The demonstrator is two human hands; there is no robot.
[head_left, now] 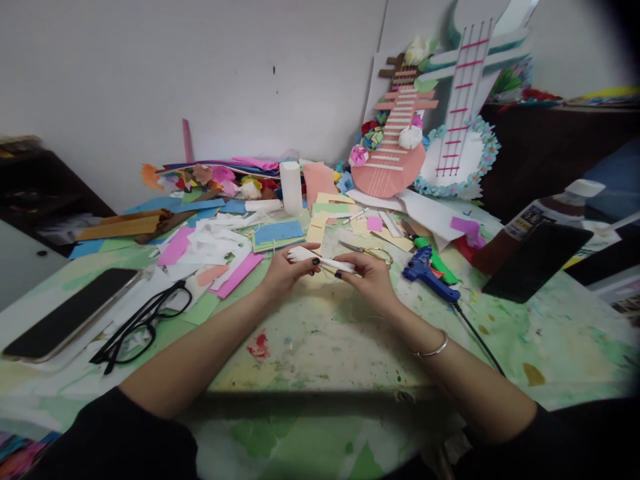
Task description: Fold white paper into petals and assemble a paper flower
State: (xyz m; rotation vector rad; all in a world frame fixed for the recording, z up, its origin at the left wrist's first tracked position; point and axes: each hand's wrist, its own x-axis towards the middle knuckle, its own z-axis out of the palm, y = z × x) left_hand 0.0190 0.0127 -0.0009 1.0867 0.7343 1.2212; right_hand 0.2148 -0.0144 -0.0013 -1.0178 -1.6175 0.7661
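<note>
A white piece of folded paper (pixel 301 254), pleated and pinched narrow at its middle, is held just above the table between my hands. My left hand (pixel 286 275) is closed on its left end, thumb on top. On the right end, the fingers of my right hand (pixel 371 279) are closed too. A thin brown strip or stick shows along the paper; I cannot tell whether it is attached. Just behind my right hand lie gold-handled scissors (pixel 377 253), partly hidden by it. A blue glue gun (pixel 431 275) rests farther right.
Black glasses (pixel 145 323) and a phone (pixel 73 313) lie at left. Scattered paper scraps (pixel 215 243) and a white cylinder (pixel 291 188) stand behind. Paper instrument models (pixel 390 170) lean at the wall. A dark phone (pixel 537 260) props against a bottle (pixel 547 213) at right.
</note>
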